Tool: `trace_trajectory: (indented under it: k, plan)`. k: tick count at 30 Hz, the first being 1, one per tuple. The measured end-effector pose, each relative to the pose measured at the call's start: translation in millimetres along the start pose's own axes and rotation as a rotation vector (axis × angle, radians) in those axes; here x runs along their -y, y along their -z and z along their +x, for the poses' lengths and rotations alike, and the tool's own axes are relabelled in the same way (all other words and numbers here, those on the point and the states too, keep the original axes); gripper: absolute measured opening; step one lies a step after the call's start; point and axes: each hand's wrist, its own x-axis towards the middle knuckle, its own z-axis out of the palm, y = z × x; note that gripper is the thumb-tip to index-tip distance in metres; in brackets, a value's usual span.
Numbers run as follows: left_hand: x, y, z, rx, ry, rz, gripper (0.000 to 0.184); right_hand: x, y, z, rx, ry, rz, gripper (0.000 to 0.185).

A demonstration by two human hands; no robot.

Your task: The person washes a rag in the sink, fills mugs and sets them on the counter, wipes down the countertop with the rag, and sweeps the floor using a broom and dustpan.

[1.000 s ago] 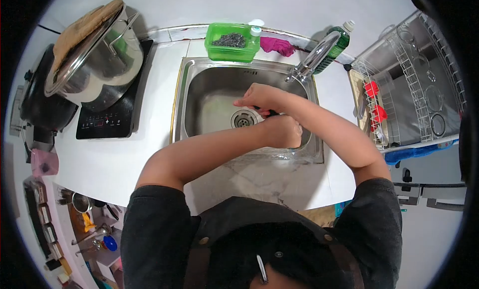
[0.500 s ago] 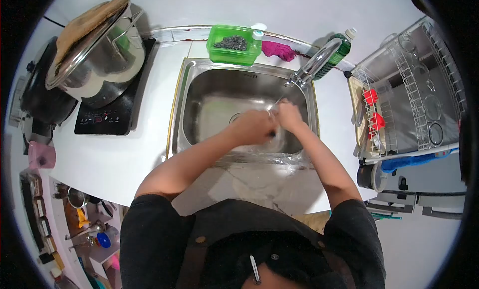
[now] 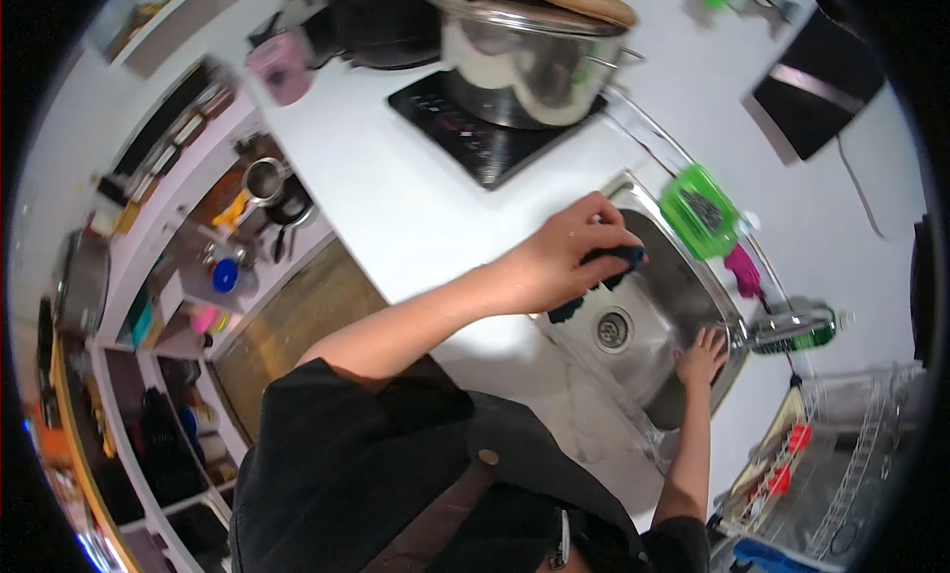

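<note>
My left hand [image 3: 569,261] is raised over the near left corner of the steel sink [image 3: 645,373], fingers curled around a dark blue-black, soft-looking cloth [image 3: 566,311]. The fingers hide part of it, so its exact kind is unclear. Down at the sink's right end, my right hand [image 3: 701,357] has its fingers spread and holds nothing. Close by it is the metal tap [image 3: 777,328]. A round drain [image 3: 613,329] shows in the basin floor.
Left of the sink stands a big lidded pot [image 3: 524,68] on a black induction cooker [image 3: 475,143]. Behind the sink are a green tub [image 3: 698,212] and a magenta cloth [image 3: 742,271]. A dish rack [image 3: 841,474] is at right, open shelves [image 3: 188,375] at left.
My hands have parted from together near the tap. The left hand moved left with the dark cloth; the right opened by the sink's right end. The view swung left.
</note>
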Motion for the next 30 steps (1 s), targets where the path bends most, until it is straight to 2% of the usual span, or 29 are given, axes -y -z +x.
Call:
trace_trajectory:
  k: [2,5,6,8,11,14,15,16,17,18,19,20,21,22,24,25,26,28,29,30]
  plan:
    - [-3.3,5.3,-16.8,-0.010,-0.028,-0.038,0.023,9.8,28.5,-0.1,0.364,0.236,0.623,0.075]
    - [-2.6,3.0,-32.5,-0.036,-0.173,0.075,0.020,74.9,114.7,-84.1,0.337,0.642,1.481,0.063]
    - [-5.9,2.3,-38.4,-0.077,-0.196,0.088,0.018,92.0,123.6,-99.6,0.277,0.792,1.687,0.053]
    - [-9.3,6.1,-48.0,-0.011,-0.172,-0.052,0.021,123.4,163.7,-145.4,0.026,0.923,1.761,0.042]
    - [-13.5,27.4,-74.6,-0.027,-0.192,-0.055,0.027,152.6,182.3,-176.7,-0.007,0.842,1.598,0.033]
    - [-11.5,89.4,-113.0,-0.151,-0.127,-0.069,0.031,179.8,169.1,-180.9,-0.089,0.679,1.546,0.027]
    - [-9.3,118.8,-132.1,-0.183,-0.080,-0.004,0.030,186.8,165.4,-178.1,-0.100,0.520,1.396,0.029]
    - [4.3,140.6,-153.7,-0.246,-0.037,0.075,0.026,200.3,161.7,-180.5,-0.082,0.587,1.684,0.030]
    - [11.6,170.6,-177.5,-0.204,0.068,0.071,0.023,219.3,175.1,-193.1,-0.053,0.647,1.971,0.030]
    - [27.1,195.5,-206.7,-0.166,0.121,0.213,0.020,239.3,190.7,-207.0,-0.010,0.700,2.259,0.031]
    - [38.2,219.7,-238.4,-0.057,0.277,0.345,0.021,260.3,209.7,-225.6,-0.011,0.673,2.318,0.032]
    - [42.2,244.4,-267.3,0.068,0.428,0.336,0.030,282.5,226.7,-243.1,-0.014,0.645,2.381,0.034]
    - [42.7,259.8,-291.3,0.086,0.555,0.412,0.042,301.4,233.7,-254.3,0.068,0.659,2.381,0.038]
    - [41.9,271.8,-310.6,0.110,0.681,0.482,0.054,326.9,227.1,-256.6,0.061,0.686,2.214,0.037]
    - [43.4,292.9,-335.3,-0.080,0.325,0.233,0.077,378.5,215.9,-271.3,0.105,0.750,1.855,0.033]
    - [38.2,300.0,-339.8,-0.140,0.217,0.092,0.085,403.2,221.8,-287.1,0.144,0.808,1.658,0.030]
    - [37.3,302.8,-345.3,-0.175,0.197,0.055,0.084,440.1,252.8,-318.7,0.235,0.904,1.444,0.027]
    - [32.6,312.0,-355.7,-0.142,0.211,0.043,0.080,483.4,276.6,-355.4,0.156,1.001,1.377,0.024]
    - [35.6,314.7,-365.2,-0.201,0.239,0.057,0.063,494.9,282.7,-366.0,0.214,0.959,1.447,0.028]
    - [38.8,321.4,-373.1,-0.160,0.359,0.029,0.055,502.4,285.3,-366.5,0.218,0.954,1.451,0.029]
